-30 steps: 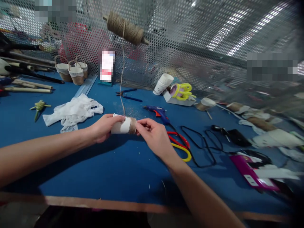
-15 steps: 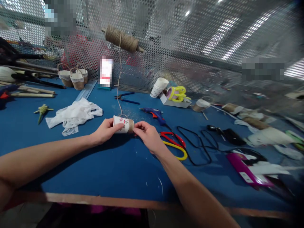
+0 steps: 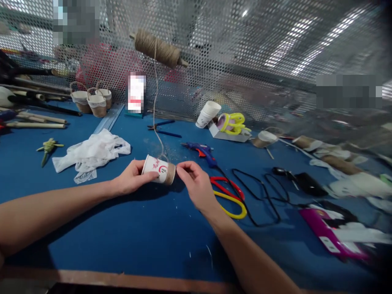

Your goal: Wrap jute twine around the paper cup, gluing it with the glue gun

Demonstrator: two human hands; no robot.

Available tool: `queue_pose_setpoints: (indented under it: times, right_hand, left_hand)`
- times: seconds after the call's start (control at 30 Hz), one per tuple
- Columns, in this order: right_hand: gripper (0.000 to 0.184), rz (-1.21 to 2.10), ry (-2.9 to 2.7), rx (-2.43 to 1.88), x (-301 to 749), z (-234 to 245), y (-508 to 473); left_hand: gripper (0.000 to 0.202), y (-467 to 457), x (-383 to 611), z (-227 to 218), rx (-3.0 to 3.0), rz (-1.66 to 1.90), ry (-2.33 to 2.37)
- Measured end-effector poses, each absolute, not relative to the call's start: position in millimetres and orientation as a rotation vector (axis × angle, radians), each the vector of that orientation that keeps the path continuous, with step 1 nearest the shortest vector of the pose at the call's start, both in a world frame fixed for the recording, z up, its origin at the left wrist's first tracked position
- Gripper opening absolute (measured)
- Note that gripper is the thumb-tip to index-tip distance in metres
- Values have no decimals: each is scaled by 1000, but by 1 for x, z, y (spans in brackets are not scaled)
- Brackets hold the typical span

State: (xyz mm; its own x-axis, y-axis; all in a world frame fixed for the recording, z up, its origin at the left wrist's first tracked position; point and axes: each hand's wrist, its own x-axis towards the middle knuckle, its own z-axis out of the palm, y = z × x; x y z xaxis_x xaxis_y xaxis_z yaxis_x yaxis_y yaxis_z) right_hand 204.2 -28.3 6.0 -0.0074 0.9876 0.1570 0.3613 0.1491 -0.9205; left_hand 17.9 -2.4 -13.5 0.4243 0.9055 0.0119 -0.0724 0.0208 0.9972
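Note:
A white paper cup (image 3: 151, 166) with red and black print lies on its side in the grip of my left hand (image 3: 133, 177). Brown twine (image 3: 170, 174) is wound in a band around the cup's base end. From there a strand of twine (image 3: 157, 98) rises to a large spool (image 3: 157, 48) on a stick at the mesh. My right hand (image 3: 194, 179) is beside the base end, thumb and fingertips pinched together; what they hold, if anything, does not show. Behind it lies a blue glue gun (image 3: 200, 152), and red and yellow handled scissors (image 3: 229, 200) lie partly under its wrist.
Pliers (image 3: 165, 128) lie toward the back. White lace (image 3: 94, 151) is at left, with small twine baskets (image 3: 97, 106) behind it. Stacked paper cups (image 3: 208, 114) stand near a box (image 3: 228, 132). A black cord (image 3: 260, 196) loops at right, near a purple packet (image 3: 330, 237).
The cup has tilted and come a little toward me in my left hand. My right hand has shifted slightly right of the cup's base. The view has moved a little.

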Motion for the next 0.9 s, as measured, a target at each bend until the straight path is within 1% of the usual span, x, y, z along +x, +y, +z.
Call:
queue_pose_setpoints:
  times: [0.1, 0.23, 0.3, 0.4, 0.53, 0.63, 0.77, 0.9]
  right_hand:
    - [24, 932, -1515, -1359, 209, 7, -26]
    - [34, 1299, -1518, -1324, 209, 9, -26]
    - [30, 1474, -1437, -1290, 207, 11, -28]
    - [18, 1532, -1243, -1251, 203, 11, -29]
    - [12, 1429, -1164, -1225, 202, 11, -28]
    - [13, 1301, -1287, -1210, 204, 12, -28]
    - [11, 1031, -1540, -1274, 206, 17, -28]
    - [11, 875, -1572, -1353, 207, 19, -27]
  left_hand:
    - [18, -6, 14, -8, 1428, 818, 816]
    - [14, -11, 11, -4, 1604, 725, 735]
    - [14, -13, 11, -3, 1639, 730, 720]
    - [12, -17, 13, -1, 1558, 711, 732]
    - [14, -19, 16, 2, 1332, 660, 773]
    - [17, -19, 17, 3, 1203, 639, 791]
    - [15, -19, 18, 0, 1083, 620, 814]
    - [14, -19, 20, 0, 1041, 613, 818]
